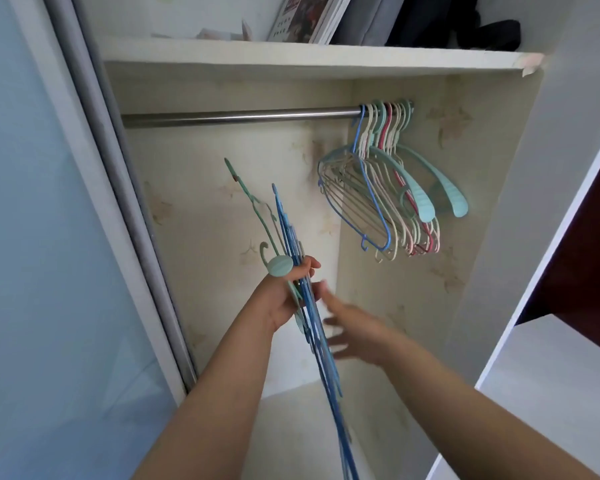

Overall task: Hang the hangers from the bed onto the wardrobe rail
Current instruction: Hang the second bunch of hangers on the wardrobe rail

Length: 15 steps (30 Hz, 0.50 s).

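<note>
Left hand (pixel 286 299): we see it clamped round a bundle of hangers (pixel 300 271), blue and green.
Bundle axis: long, running 5 to 11 o'clock, hooks up toward 11.
Right hand (pixel 352 329): blurred, fingers spread apart, holding nothing, just beside the bundle.
Rail (pixel 239 117): at 12 o'clock, horizontal.
Hung hangers (pixel 388 188): bunched at the rail's 3 o'clock end.

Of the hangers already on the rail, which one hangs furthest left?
The thin blue hanger, leftmost in the bunch; the others beside it are cream, pink or broad teal.
</note>
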Tool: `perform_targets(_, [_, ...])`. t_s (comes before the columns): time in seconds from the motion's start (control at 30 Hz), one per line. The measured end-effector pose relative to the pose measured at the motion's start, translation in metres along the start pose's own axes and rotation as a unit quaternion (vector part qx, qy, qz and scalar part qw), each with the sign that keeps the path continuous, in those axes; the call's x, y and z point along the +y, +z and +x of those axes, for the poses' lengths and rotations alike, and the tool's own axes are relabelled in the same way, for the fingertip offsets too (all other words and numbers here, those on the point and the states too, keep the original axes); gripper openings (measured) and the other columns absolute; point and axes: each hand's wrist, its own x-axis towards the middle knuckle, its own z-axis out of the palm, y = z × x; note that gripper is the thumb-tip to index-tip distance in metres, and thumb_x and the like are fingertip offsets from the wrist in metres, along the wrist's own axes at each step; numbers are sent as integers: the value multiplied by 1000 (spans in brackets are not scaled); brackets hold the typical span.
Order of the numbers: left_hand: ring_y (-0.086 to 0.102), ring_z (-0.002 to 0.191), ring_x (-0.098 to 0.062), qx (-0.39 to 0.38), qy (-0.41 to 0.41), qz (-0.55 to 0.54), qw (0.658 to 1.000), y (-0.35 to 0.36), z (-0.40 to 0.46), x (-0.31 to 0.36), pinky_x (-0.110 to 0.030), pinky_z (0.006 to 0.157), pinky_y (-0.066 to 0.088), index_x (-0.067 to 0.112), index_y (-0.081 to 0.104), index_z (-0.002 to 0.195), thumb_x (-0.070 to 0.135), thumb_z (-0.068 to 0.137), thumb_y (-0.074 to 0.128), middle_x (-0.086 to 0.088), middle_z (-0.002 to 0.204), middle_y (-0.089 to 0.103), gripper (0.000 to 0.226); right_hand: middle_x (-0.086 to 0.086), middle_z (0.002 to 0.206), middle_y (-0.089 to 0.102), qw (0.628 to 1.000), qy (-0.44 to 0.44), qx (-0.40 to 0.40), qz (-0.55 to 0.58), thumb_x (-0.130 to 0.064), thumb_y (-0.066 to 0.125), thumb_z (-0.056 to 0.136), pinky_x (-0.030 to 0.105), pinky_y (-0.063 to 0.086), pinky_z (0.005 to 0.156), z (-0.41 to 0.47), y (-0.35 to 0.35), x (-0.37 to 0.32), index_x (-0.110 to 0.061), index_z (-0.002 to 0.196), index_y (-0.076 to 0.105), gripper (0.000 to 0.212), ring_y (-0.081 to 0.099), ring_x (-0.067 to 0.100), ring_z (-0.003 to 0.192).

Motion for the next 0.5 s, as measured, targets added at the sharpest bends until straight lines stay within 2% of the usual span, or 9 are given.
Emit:
perform_targets(0.07, [65, 62, -16, 9, 6, 21, 1000, 2, 1, 1, -31, 66, 57, 9, 64, 81, 16, 97, 51, -5, 85, 47, 22, -4, 120, 61, 998, -21, -36, -55, -87, 34, 67, 34, 53, 88, -4, 10, 16, -24, 123, 55, 87, 63, 18, 104])
perform_targets(0.13, [67, 68, -19, 2, 2, 20, 1000, 1, 1, 1, -32, 73, 59, 9, 64, 82, 17, 97, 50, -5, 88, 47, 22, -3, 111, 67, 996, -59, -25, -61, -80, 47, 73, 32, 55, 86, -4, 8, 25, -23, 116, 60, 73, 65, 14, 95])
perform_targets(0.2, [69, 75, -22, -15, 2, 6, 1000, -2, 0, 0, -33, 79, 58, 9, 64, 84, 16, 97, 49, -4, 88, 50, 21, -4, 101, 70, 991, -86, -49, -93, -59, 59, 83, 26, 52, 80, -6, 3, 29, -26, 113, 59, 45, 63, 11, 88])
perform_targets(0.27, [70, 78, -22, -26, 3, -3, 1000, -2, 0, 1, -32, 77, 57, 9, 62, 84, 14, 98, 48, -2, 85, 55, 21, -3, 88, 67, 988, -109, -51, -92, -41, 66, 84, 22, 48, 73, -7, 1, 33, -28, 110, 57, 30, 60, 9, 78])
perform_targets(0.37, [71, 73, -19, -8, 13, 9, 1000, -3, 3, 2, -30, 74, 55, 9, 61, 81, 11, 98, 47, -1, 84, 58, 22, 1, 74, 54, 989, -143, 30, -25, -31, 68, 87, 17, 45, 56, -5, -3, 41, -22, 112, 59, 29, 52, 6, 61])
perform_targets(0.43, [71, 70, -18, -1, 19, 20, 1000, -3, 4, 2, -31, 73, 54, 9, 59, 79, 10, 98, 46, -1, 84, 59, 22, -4, 64, 48, 980, -166, 112, -15, -30, 65, 90, 20, 44, 53, 0, -10, 46, -17, 109, 62, 23, 47, 9, 58])
perform_targets(0.5, [70, 68, -15, 6, 10, 41, 999, -2, 4, 1, -27, 65, 53, 10, 58, 79, 12, 98, 47, 0, 82, 57, 22, -8, 56, 41, 961, -201, 185, -52, -28, 61, 92, 24, 35, 53, 2, -16, 50, -17, 102, 64, 15, 38, 10, 54])
